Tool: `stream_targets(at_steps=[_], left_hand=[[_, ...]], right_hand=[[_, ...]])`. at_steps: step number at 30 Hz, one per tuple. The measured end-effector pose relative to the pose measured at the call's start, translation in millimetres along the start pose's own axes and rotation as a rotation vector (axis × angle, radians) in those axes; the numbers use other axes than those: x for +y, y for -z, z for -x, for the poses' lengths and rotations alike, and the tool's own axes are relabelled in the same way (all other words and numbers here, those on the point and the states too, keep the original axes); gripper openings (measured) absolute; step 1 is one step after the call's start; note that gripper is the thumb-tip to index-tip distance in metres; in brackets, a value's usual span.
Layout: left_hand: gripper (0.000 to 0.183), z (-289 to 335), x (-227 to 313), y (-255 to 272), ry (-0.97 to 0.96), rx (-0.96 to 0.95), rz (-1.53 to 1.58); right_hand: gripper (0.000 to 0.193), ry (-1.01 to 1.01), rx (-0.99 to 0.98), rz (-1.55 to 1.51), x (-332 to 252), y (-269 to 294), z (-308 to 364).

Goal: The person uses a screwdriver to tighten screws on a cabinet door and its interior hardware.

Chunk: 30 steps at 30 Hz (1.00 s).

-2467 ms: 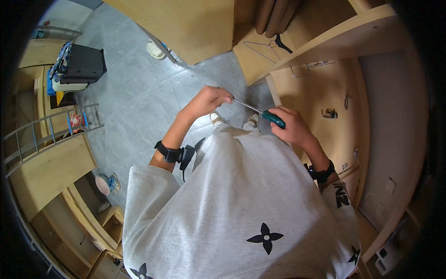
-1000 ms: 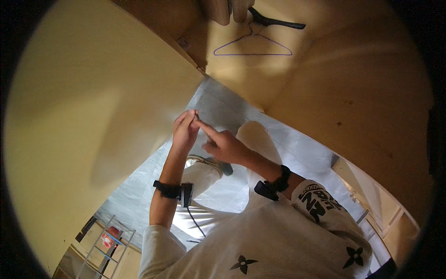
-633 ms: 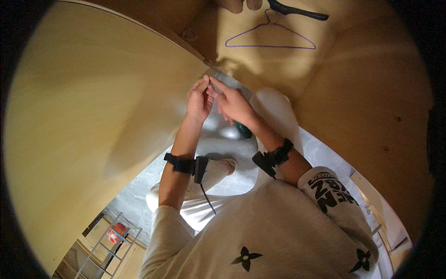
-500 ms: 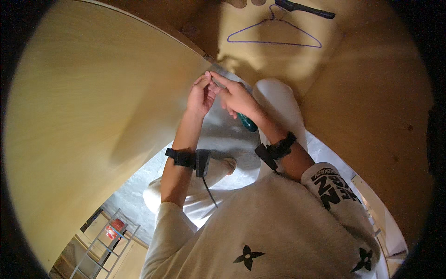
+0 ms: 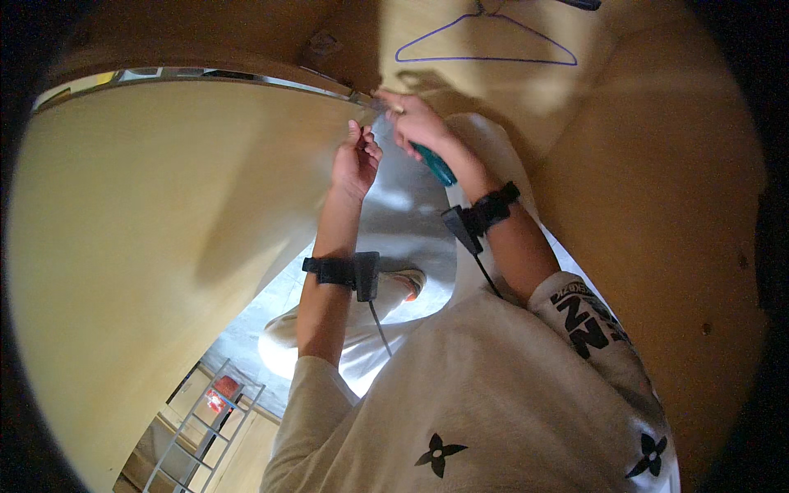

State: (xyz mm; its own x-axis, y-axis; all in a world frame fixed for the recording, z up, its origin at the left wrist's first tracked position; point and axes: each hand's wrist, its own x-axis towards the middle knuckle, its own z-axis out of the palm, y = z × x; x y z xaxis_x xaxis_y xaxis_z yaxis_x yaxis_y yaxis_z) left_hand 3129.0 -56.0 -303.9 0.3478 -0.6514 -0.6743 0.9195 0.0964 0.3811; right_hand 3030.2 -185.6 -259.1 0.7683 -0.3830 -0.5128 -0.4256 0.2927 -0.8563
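Observation:
My right hand (image 5: 421, 125) is closed around a screwdriver with a dark green handle (image 5: 436, 166). The handle's butt sticks out below the palm, while the front end blurs by the fingertips. Those fingertips are beside a small metal fitting (image 5: 359, 98) at the edge of a pale wooden door panel (image 5: 181, 197). Slightly lower and to the left, my left hand (image 5: 357, 164) is held up with thumb raised and fingers curled in. Whether anything small sits in those fingers cannot be made out. The two hands are apart.
Inside the wooden cabinet lies a blue-purple wire hanger (image 5: 486, 59), with a dark handle-like object (image 5: 579, 4) beyond. A brown wooden panel (image 5: 641, 214) rises at right. My knee (image 5: 485, 140) is close under the right arm. A metal ladder (image 5: 201, 431) stands lower left.
My hands were together at the fingertips and are now apart. The right hand moved up with the screwdriver, toward the panel edge. A gap with light now shows along the panel's top edge.

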Motion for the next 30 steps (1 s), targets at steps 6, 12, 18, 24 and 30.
stream_targets(at_steps=[6,12,18,24,30], left_hand=[[0.020,27,-7,18,0.035,-0.002,-0.022],[0.022,21,-30,28,0.037,0.099,-0.048],[0.021,20,-37,33,0.036,0.008,-0.115],[0.020,29,-30,30,0.011,0.052,-0.141],[0.018,21,-28,33,0.016,-0.024,-0.172]], right_hand=[[0.051,0.145,0.104,-0.069,-4,16,-38],[0.050,0.176,0.025,0.005,-21,7,-60],[0.048,0.183,0.035,0.171,-6,6,-60],[0.047,0.205,0.048,0.216,-11,-3,-42],[0.047,0.205,0.012,0.076,3,-4,-27]])
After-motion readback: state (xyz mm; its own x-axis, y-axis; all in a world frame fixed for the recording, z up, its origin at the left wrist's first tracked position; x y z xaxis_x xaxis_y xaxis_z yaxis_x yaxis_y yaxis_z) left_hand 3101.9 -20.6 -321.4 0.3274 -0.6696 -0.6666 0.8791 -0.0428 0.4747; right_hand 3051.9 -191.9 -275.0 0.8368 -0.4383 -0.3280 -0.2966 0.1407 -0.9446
